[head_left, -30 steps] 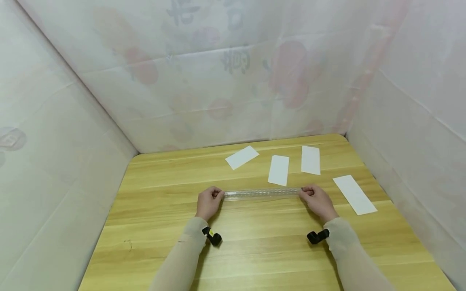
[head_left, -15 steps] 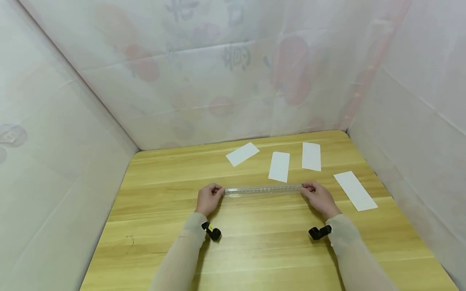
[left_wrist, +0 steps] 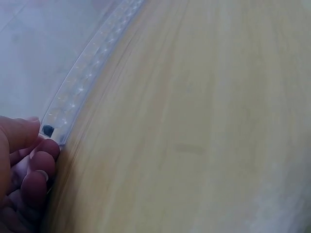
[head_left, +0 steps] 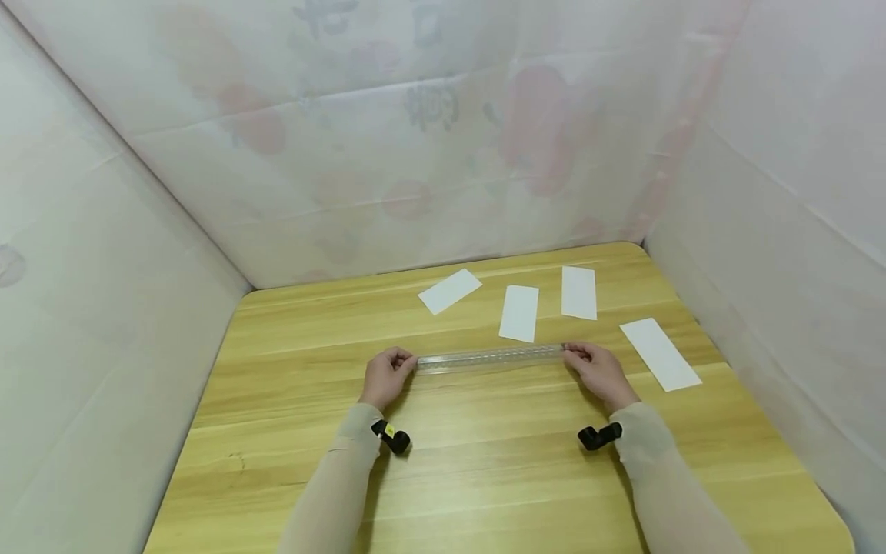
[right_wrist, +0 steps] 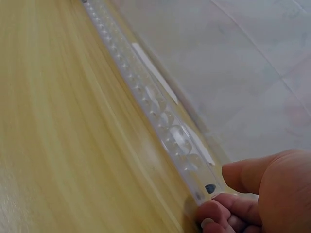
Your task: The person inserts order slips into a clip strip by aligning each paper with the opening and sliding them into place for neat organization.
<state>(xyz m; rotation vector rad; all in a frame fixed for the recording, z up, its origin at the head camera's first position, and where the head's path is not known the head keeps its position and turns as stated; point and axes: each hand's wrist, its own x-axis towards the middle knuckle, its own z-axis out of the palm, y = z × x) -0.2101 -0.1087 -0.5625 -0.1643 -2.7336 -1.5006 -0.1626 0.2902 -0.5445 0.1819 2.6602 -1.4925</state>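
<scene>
A long clear plastic strip (head_left: pixel 490 358) with a row of round bumps along it spans the gap between both hands in the head view. My left hand (head_left: pixel 386 377) pinches its left end. The right end is pinched by my right hand (head_left: pixel 599 373). Up close in the left wrist view, the thumb and curled fingers (left_wrist: pixel 41 162) grip the strip beside a dark spot (left_wrist: pixel 47 130). Another dark spot (right_wrist: pixel 210 188) shows by the right thumb (right_wrist: pixel 245 175) in the right wrist view. Part of each end is hidden by the fingers.
Several white paper rectangles lie on the wooden table (head_left: pixel 484 469) beyond the strip: a slanted one (head_left: pixel 450 291), two near-upright ones (head_left: pixel 519 313) and a longer one (head_left: pixel 661 354) right of my right hand. Pale printed cloth walls (head_left: pixel 388 169) enclose the table's back and sides.
The head view has shifted, so table, papers and hands all sit slightly further left and up. Both hands keep hold of the clear strip, nearly unmoved against the papers.
</scene>
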